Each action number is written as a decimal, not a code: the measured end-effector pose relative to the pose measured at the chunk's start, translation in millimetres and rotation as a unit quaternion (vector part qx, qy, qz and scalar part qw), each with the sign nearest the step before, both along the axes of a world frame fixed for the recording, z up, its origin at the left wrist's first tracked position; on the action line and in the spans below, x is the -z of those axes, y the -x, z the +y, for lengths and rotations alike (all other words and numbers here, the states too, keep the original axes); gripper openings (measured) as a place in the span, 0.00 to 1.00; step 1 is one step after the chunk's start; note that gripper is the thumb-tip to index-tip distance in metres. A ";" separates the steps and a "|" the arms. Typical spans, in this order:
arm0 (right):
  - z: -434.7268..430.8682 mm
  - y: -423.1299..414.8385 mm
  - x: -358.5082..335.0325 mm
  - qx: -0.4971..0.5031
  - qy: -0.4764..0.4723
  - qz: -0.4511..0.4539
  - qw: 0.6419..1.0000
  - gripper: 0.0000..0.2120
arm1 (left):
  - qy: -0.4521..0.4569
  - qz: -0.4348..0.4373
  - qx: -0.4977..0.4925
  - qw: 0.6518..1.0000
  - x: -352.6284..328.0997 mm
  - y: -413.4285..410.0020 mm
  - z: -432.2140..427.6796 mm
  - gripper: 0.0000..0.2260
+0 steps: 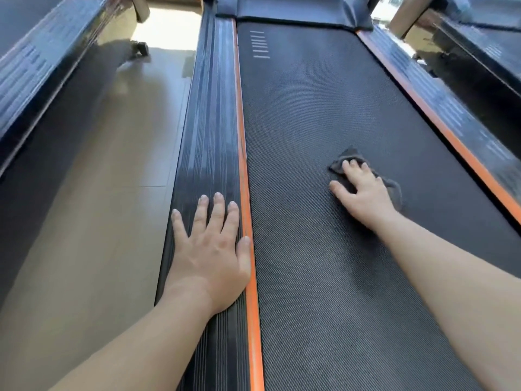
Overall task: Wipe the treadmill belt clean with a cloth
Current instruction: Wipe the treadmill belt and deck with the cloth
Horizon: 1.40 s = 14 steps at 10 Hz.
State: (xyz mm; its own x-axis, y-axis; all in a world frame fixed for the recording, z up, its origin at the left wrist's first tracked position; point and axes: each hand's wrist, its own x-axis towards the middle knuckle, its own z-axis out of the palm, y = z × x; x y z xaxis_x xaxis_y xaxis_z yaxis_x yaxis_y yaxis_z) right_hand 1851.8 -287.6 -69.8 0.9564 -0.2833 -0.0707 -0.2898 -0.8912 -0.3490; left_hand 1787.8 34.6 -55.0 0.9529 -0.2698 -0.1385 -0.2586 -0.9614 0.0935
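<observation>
The black textured treadmill belt [315, 114] runs away from me down the middle of the view. A small dark grey cloth [349, 155] lies crumpled on the belt's right half. My right hand [363, 190] presses flat on top of it, fingers spread, and covers most of it. My left hand [211, 249] rests palm down, fingers apart, on the ribbed black left side rail [211, 131], thumb along the orange edge strip [242, 153]. It holds nothing.
A matching right side rail [439, 108] with an orange strip borders the belt. The dark motor cover [293, 9] lies at the far end. Neighbouring treadmills [36, 71] stand at both sides, with pale floor [118, 176] between on the left.
</observation>
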 end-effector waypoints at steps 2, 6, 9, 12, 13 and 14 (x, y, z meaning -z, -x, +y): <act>4.3 -9.9 1.6 0.217 -0.149 -0.134 0.955 0.17 | 0.008 -0.002 0.000 1.000 1.9 -0.5 0.1 0.34; 29.9 8.9 2.2 0.036 -0.102 -0.136 0.985 0.26 | 0.011 0.000 -0.005 1.000 -0.7 0.3 -0.5 0.34; -1.9 -9.9 5.2 0.246 -0.148 -0.147 0.947 0.23 | 0.009 -0.005 -0.002 1.000 1.5 -0.3 -0.6 0.34; 89.9 60.8 8.1 -0.182 -0.220 -0.168 0.944 0.18 | 0.011 -0.004 -0.004 1.000 -0.2 -0.1 -0.8 0.35; 67.4 49.7 -1.9 -0.224 -0.139 -0.119 0.957 0.28 | 0.014 -0.001 0.001 1.000 0.0 -0.9 -0.9 0.34; 63.6 31.8 9.6 -0.189 0.035 -0.016 0.981 0.31 | 0.008 -0.003 -0.001 1.000 0.3 -1.0 -0.6 0.33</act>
State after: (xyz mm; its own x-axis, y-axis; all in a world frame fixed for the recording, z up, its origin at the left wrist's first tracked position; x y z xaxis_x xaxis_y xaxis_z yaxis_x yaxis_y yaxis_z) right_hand 1820.0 -224.0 -79.4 0.9955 0.0893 -0.0312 0.0766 -0.9548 -0.2873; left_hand 1788.8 33.9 -55.3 0.9541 -0.2702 -0.1291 -0.2573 -0.9602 0.1083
